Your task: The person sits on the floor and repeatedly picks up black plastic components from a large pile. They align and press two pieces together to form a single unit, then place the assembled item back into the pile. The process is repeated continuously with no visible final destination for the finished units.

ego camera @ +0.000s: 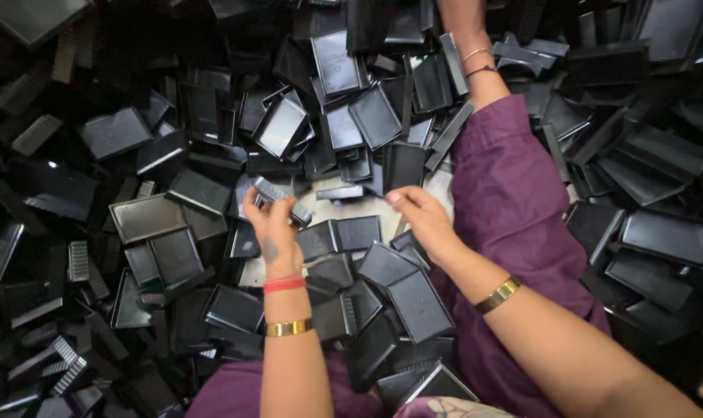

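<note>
Clamped between the fingers and thumb of the left hand (272, 224) was a small black ribbed plastic piece (282, 200), raised just above the heap; the right hand (421, 217) held nothing, its fingers loosely curled and lowered toward the bare patch of floor (367, 203).

All around spread the heap of black plastic trays (146, 218), tilted and overlapping, against the purple-clad leg (514, 201) stretched through it. Nearer lay one flat tray (420, 306) by the right wrist.

As a judgement, the loose pile could slide under a leaning forearm, and the ribbed piece, pinched only at its edge, might slip back among identical parts and be hard to find.

Both forearms reached forward, wrists bent down; the left wore a red thread (284, 284) and gold bangle (288, 328), the right a gold bangle (497, 295).
</note>
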Action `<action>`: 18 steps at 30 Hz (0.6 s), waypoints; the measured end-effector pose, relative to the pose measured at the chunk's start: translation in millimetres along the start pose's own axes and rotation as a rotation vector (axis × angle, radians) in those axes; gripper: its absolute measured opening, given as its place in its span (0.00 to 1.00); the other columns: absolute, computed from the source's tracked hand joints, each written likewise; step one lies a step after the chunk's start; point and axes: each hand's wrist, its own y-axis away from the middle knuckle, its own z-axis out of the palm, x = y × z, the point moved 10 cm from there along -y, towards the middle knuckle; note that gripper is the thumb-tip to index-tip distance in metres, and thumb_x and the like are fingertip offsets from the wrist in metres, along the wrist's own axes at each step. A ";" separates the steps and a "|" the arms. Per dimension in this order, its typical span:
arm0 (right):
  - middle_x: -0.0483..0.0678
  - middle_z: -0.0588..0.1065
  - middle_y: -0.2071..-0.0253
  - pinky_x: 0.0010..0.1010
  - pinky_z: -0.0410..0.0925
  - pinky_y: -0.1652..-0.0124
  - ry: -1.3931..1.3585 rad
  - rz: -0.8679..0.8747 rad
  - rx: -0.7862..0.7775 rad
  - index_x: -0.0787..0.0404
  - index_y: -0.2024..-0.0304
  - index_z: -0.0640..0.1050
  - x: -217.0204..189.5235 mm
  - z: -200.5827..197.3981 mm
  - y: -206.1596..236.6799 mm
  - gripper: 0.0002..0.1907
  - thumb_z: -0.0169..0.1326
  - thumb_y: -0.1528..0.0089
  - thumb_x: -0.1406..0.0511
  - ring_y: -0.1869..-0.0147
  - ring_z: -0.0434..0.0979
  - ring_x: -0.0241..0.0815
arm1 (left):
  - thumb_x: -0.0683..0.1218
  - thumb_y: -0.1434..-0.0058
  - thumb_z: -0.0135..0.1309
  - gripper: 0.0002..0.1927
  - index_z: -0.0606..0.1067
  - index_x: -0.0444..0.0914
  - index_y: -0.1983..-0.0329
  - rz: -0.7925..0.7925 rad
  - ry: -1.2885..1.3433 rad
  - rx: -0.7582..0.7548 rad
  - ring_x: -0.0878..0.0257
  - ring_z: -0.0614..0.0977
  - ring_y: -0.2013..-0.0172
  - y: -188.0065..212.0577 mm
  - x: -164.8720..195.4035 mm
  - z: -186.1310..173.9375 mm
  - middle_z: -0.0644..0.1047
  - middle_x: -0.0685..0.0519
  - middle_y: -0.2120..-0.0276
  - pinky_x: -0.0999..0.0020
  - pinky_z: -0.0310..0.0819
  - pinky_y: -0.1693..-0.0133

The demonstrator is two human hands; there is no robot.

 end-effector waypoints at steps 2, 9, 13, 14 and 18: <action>0.42 0.78 0.56 0.23 0.66 0.53 0.042 -0.066 0.229 0.62 0.52 0.80 -7.2 -29.0 -4.7 0.12 0.56 0.35 0.63 0.53 0.74 0.30 | 0.38 0.45 0.58 0.42 0.55 0.43 0.28 0.150 -0.226 -0.020 0.64 0.77 0.55 0.8 1.2 4.0 0.74 0.53 0.51 0.63 0.74 0.53; 0.51 0.72 0.51 0.31 0.65 0.49 0.134 -0.020 0.285 0.63 0.44 0.77 16.1 -36.4 -17.3 0.20 0.60 0.40 0.67 0.49 0.71 0.41 | 0.44 0.45 0.56 0.29 0.65 0.39 0.39 -0.314 0.000 -0.303 0.57 0.77 0.59 11.2 -83.1 30.4 0.74 0.49 0.58 0.53 0.74 0.57; 0.55 0.71 0.38 0.35 0.62 0.39 0.303 -0.107 0.257 0.64 0.38 0.71 18.9 -27.3 -18.8 0.30 0.61 0.42 0.65 0.34 0.69 0.47 | 0.47 0.41 0.56 0.15 0.71 0.36 0.55 -0.664 0.228 -0.335 0.51 0.80 0.60 23.9 -133.6 73.7 0.76 0.46 0.62 0.49 0.80 0.57; 0.57 0.69 0.35 0.36 0.61 0.37 0.309 -0.136 0.239 0.65 0.35 0.69 17.2 -24.2 -19.1 0.33 0.61 0.42 0.64 0.31 0.67 0.50 | 0.47 0.41 0.56 0.13 0.73 0.37 0.56 -0.732 0.245 -0.293 0.51 0.81 0.60 24.8 -144.5 81.3 0.77 0.47 0.62 0.50 0.80 0.58; 0.56 0.70 0.35 0.34 0.63 0.38 0.246 0.018 0.146 0.62 0.33 0.69 24.2 -12.7 -20.3 0.29 0.57 0.32 0.55 0.32 0.70 0.47 | 0.49 0.42 0.55 0.11 0.75 0.41 0.59 -0.722 0.252 -0.449 0.53 0.81 0.61 31.2 -149.1 119.8 0.78 0.51 0.62 0.51 0.77 0.60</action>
